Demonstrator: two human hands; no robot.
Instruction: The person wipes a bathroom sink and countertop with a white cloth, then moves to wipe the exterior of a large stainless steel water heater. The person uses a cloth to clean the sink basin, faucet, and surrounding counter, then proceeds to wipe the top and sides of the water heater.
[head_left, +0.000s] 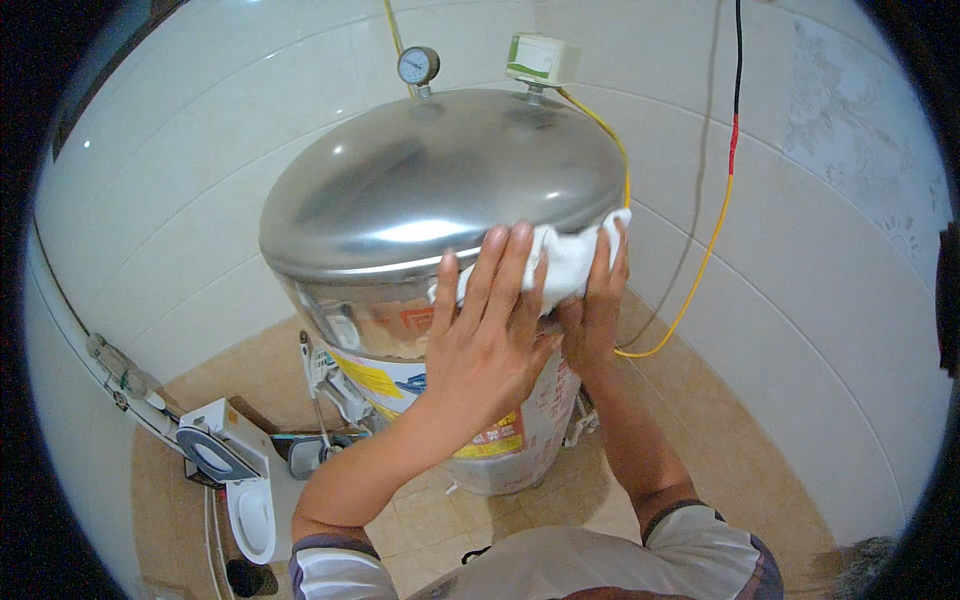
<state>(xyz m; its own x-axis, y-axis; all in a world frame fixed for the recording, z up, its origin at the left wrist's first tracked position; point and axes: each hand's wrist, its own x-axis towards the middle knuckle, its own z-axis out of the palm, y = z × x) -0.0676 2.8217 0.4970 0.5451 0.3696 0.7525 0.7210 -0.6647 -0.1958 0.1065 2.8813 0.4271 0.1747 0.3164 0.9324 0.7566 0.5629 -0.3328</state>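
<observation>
A stainless-steel tank (450, 172) with a domed lid stands upright before me. A white cloth (566, 259) lies against its side, just under the lid's edge at the near right. My left hand (487, 322) presses flat on the cloth's left part, fingers extended and a little apart. My right hand (598, 307) has its fingers on the cloth's right part; whether they grip it is hard to see. Below the hands the tank's body bears printed labels. A pressure gauge (418, 66) and a small white box (541, 60) are mounted on top.
A yellow cable (716, 232) with a red-wrapped joint hangs at the right by the tiled wall (757, 262). At lower left are a white toilet (253, 517), a grey dustpan (306, 457) and a dark round container (247, 577). Pipes run along the left wall.
</observation>
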